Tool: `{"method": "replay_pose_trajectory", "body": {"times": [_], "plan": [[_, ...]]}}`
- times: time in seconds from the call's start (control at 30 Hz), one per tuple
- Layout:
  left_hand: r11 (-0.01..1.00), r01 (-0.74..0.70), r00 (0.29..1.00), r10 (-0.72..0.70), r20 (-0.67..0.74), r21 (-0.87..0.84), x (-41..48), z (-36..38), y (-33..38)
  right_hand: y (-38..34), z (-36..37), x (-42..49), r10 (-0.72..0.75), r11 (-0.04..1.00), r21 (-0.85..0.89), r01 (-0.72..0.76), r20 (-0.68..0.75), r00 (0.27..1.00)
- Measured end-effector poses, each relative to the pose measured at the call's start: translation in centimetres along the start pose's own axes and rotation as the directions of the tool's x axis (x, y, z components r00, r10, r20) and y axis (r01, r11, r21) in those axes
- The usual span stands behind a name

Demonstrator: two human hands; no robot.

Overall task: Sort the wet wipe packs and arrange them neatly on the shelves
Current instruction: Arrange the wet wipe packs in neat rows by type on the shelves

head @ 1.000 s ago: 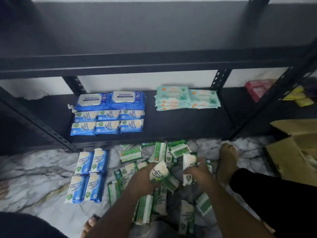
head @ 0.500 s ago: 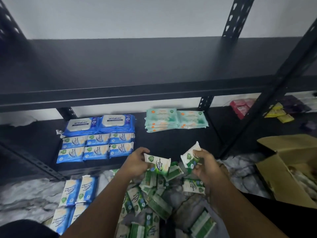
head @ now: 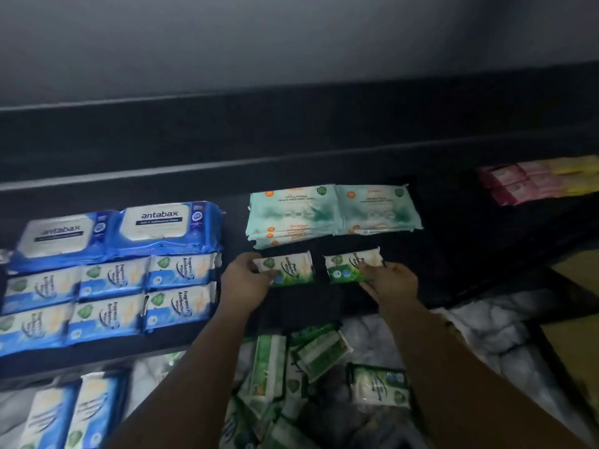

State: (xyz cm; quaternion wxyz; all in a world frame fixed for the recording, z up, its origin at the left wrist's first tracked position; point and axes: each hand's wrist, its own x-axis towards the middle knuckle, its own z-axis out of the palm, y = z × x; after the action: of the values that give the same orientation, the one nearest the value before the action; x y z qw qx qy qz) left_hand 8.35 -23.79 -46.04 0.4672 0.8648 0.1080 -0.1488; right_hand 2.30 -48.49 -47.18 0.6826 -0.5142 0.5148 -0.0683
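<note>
The left hand (head: 246, 285) holds the left green pack (head: 287, 268) by its left end. The thumb is on top and the fingers curl under it. The right hand (head: 390, 283) holds the right green pack (head: 348, 265) near its right end, with the fingertips on top of it.

Both packs lie flat on the dark shelf (head: 453, 254), side by side, with a small gap between them. Each hand is at the outer side of its own pack, so the two packs sit between the hands.

Just behind the two green packs are the pale green packs (head: 334, 210). They are in two piles next to each other, and the left pile is taller.

To the left on the same shelf are two big blue packs (head: 120, 230) at the back. In front of them are six small blue packs (head: 113, 296) in two neat rows. The left hand is just beside the right end of these rows.

Far to the right, at the back, are pink packs (head: 515, 183) and yellow packs (head: 577, 171). They look blurry.

In front of the shelf is the pale floor (head: 486, 332). A messy pile of green packs (head: 311, 367) lies on it, between the two arms. Some long blue packs (head: 74, 413) lie on the floor at the lower left. A brown box (head: 578, 280) shows at the right edge. The top shelf (head: 291, 131) is dark.
</note>
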Motion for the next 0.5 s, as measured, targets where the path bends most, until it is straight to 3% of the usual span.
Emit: {"method": "replay_pose_trajectory", "body": {"times": [0.1, 0.23, 0.5], "plan": [[0.998, 0.029, 0.998, -0.032, -0.062, -0.047, 2.0, 1.2, 0.1, 0.3, 2.0, 1.9, -0.104, 0.979, -0.180, 0.097, -0.034, 0.994], [0.991, 0.066, 0.983, -0.085, -0.164, -0.120, 2.5, 2.3, 0.2, 0.6, 3.2, 2.0, -0.362, 0.749, -0.600, 0.280, -0.017, 0.932], [0.994, 0.031, 0.974, -0.054, -0.220, -0.107, 2.4, 3.0, 0.5, 0.6, 3.2, 2.2, -0.422, 0.686, -0.646, 0.335, 0.022, 0.906]]}}
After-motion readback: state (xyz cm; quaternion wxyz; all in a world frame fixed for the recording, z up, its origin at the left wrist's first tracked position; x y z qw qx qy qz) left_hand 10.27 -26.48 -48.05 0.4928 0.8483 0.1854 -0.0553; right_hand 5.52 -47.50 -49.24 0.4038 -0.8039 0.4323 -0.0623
